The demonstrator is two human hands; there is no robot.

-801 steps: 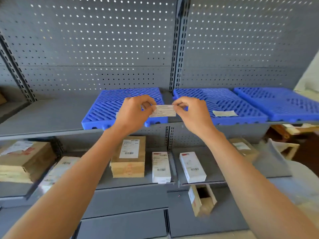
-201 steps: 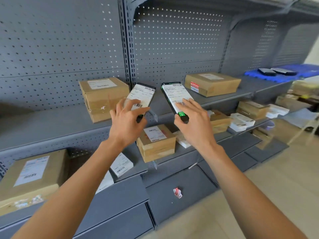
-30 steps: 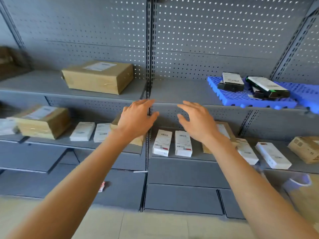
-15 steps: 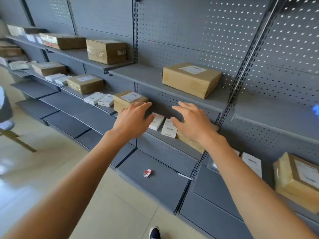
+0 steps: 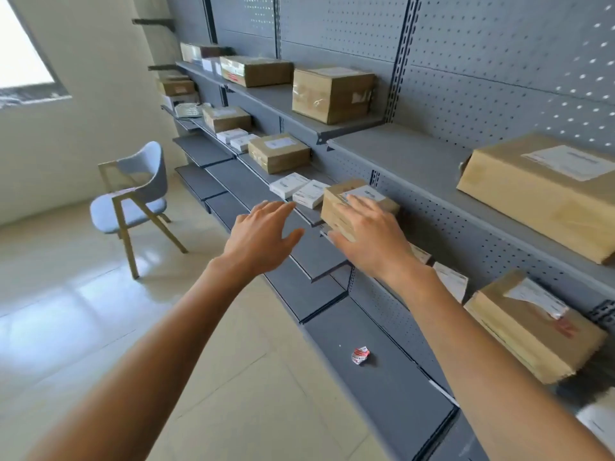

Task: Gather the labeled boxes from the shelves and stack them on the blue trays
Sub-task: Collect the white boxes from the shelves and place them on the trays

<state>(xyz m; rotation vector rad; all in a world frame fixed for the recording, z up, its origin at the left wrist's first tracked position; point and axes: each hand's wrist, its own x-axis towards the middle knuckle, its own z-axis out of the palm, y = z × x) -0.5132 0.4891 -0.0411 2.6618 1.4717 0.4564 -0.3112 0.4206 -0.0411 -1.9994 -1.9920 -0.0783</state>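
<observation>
Head view: two bare forearms reach from the bottom edge toward grey metal shelving that runs along a pegboard wall from 3 o'clock up to 12 o'clock.

The right hand (image 5: 371, 239) is spread, fingers straight and apart, in front of a brown box (image 5: 357, 204) on the middle shelf (image 5: 309, 216). The fingertips overlap the box's near face; whether they touch it cannot be told. The hand grips nothing. The box carries a white label on top, its print too blurred to read.

The left hand (image 5: 263, 237) hovers at 9 o'clock of the right hand, fingers straight and loosely apart, holding nothing, apart from the box and out over the shelf edge.

Just beyond the box, at its 10 o'clock, lie two flat white boxes (image 5: 299, 189) side by side, with small unreadable print. Further along the same shelf sits another brown labelled box (image 5: 279, 153).

On the top shelf (image 5: 399, 151) at 2 o'clock rests a large brown parcel (image 5: 545, 194) with a white label, text illegible. Another brown parcel (image 5: 532, 327) at 4 o'clock has a white label partly peeled up and red marks.

A crumpled red and white scrap (image 5: 360, 355) lies on the bottom shelf. A blue chair (image 5: 136, 197) stands on the tiled floor at 10 o'clock.
</observation>
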